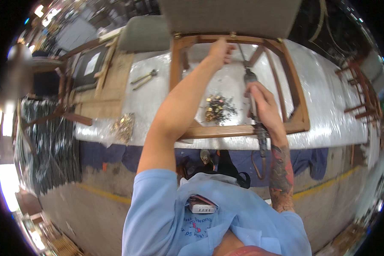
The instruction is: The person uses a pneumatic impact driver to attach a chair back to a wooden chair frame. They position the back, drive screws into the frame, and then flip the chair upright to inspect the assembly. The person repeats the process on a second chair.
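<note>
A wooden chair frame (299, 112) lies on the plastic-covered workbench (328, 106), its padded back (230, 17) at the far side. My left hand (220, 52) grips the frame's far rail near the padding. My right hand (263, 102) holds a slim powered screwdriver (252, 87), its long bit (242, 54) pointing up at the far rail just right of my left hand. Inside the frame, on the bench, lies a pile of screws and small brass fittings (217, 109).
A pair of pliers (143, 78) lies on the bench to the left, near flat wooden panels (111, 85). A second heap of fittings (123, 126) sits at the bench's front left edge. A green cushion (143, 34) is behind. Chair frames (360, 89) stand at right.
</note>
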Demonstrator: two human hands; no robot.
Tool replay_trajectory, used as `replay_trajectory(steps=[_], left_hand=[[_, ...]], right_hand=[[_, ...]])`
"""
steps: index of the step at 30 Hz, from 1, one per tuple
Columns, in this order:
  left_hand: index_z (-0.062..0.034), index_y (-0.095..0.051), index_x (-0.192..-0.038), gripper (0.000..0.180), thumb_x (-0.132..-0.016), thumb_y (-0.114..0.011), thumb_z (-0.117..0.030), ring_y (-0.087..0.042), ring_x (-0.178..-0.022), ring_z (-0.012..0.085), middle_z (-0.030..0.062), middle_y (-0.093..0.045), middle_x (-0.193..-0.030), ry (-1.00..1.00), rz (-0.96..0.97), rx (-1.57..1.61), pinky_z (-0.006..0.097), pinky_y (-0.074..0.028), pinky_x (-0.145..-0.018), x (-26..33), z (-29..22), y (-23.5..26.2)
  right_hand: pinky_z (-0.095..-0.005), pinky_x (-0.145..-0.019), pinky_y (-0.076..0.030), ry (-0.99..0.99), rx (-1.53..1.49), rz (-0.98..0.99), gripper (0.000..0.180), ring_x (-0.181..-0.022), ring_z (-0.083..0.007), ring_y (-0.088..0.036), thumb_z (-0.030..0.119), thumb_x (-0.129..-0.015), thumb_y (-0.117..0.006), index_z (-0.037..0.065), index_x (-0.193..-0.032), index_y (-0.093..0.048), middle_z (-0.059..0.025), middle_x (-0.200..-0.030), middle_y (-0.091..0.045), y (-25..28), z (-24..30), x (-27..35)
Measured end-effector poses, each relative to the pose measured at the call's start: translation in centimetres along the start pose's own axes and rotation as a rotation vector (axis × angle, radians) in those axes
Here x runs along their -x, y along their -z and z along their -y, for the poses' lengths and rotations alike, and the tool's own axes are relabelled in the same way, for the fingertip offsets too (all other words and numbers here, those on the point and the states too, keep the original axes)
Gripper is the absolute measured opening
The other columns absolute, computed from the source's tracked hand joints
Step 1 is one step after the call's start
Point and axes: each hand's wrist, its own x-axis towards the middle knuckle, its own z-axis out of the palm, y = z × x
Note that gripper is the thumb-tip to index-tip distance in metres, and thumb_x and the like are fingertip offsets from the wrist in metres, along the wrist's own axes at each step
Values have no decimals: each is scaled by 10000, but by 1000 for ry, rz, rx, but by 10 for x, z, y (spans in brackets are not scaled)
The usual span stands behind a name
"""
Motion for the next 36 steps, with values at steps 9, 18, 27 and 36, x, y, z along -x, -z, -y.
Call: replay_trajectory(steps=[9, 18, 27, 36], left_hand=[[-29, -540, -867, 364, -912, -532, -390, -261, -432, 88, -19, -361, -603, 29, -113, 189, 272, -193, -397, -25, 3, -25], [-22, -546, -851, 348, -849, -742, -309, -294, -446, 75, -12, -394, -640, -71, -219, 272, 250, -203, -388, -26, 10, -31], [0, -520, -763, 408, -784, -822, -274, -427, -463, 147, 59, -502, -642, -220, -333, 163, 338, -308, -378, -38, 21, -26], [-31, -513, -722, 350, -820, -779, -236, -396, -470, 110, 21, -473, -607, -279, -356, 96, 300, -272, -389, -31, 22, -30]], right_hand=[[-239, -557, -451, 6, -64, -64, 274, -636, -80, -507, 297, -1018, -482, 57, -1014, -614, -15, -847, -560, 5, -4, -1], [-234, -509, -479, 19, -87, -33, 285, -638, -69, -531, 323, -1021, -477, 71, -1024, -609, -18, -863, -559, 4, -1, -2], [-245, -467, -475, -85, -217, -27, 269, -568, -56, -489, 328, -1006, -489, 89, -968, -606, 0, -788, -536, 3, 2, -25], [-230, -477, -478, -117, -140, 19, 297, -559, -82, -557, 360, -1019, -451, 112, -990, -611, -49, -855, -602, -3, 14, -43]])
